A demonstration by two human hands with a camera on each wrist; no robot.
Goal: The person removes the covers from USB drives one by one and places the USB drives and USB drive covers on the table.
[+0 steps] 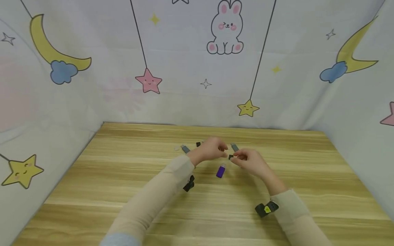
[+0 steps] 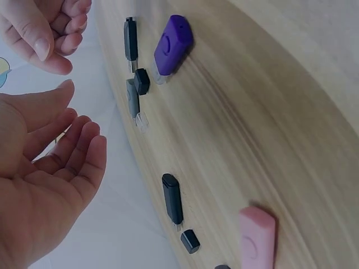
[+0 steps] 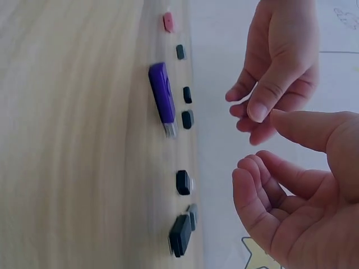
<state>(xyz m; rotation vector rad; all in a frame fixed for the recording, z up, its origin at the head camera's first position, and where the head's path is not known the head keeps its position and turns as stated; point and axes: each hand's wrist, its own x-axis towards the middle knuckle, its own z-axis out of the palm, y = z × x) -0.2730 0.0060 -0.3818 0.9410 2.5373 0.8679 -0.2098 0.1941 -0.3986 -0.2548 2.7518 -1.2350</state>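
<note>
Over the middle of the table my left hand (image 1: pixel 211 149) hovers, thumb and fingers loosely curved and apart. Facing it, my right hand (image 1: pixel 250 162) also has a gap between thumb and fingers. Neither wrist view shows anything held in either hand. A small black cap (image 1: pixel 231 156) appears by the right fingertips in the head view; the left wrist view shows such a cap (image 2: pixel 141 82) on the table. Nearest below the hands lies a purple USB stick (image 1: pixel 220 171), its connector end pointing away. Just behind the right hand lies a grey USB stick (image 1: pixel 235 147).
Left of the left hand lie another grey USB stick (image 1: pixel 185 149), a small clear piece (image 1: pixel 176 149) and a black cap (image 1: pixel 198 144). In the left wrist view a pink USB stick (image 2: pixel 258 241) lies near a dark USB stick (image 2: pixel 173 199). A printed curtain (image 1: pixel 197 109) borders the table's back.
</note>
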